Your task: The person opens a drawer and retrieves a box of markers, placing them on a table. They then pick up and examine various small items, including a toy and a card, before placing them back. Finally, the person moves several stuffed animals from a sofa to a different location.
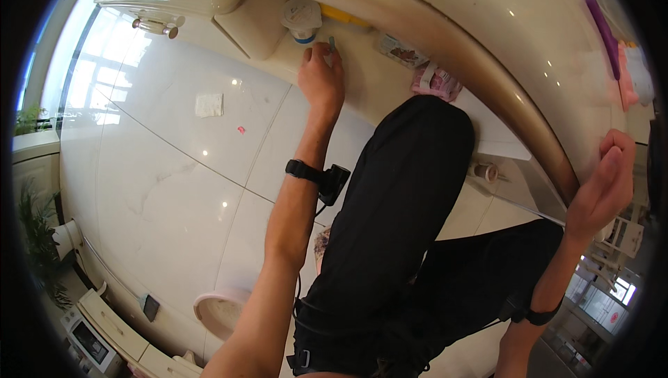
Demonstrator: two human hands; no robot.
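My left hand point(322, 74) reaches down to the lower shelf point(360, 78) of a glossy cream table. Its fingertips pinch a small blue-green object point(332, 43), too small to identify. Just beyond it stands a white plastic cup point(301, 17) with a lid and a blue band at its base. A yellow item point(342, 14) lies beside the cup, partly hidden by the table's gold-brown rim point(417, 7). My right hand point(600, 190) rests at the tabletop's edge with its fingers curled in; nothing shows in it.
Farther along the shelf are a printed packet point(401, 50) and a pink package point(436, 81). A purple object point(604, 36) lies on the tabletop. The tiled floor bears a white paper square point(209, 105), a pink scrap point(241, 130) and a round bin point(222, 313).
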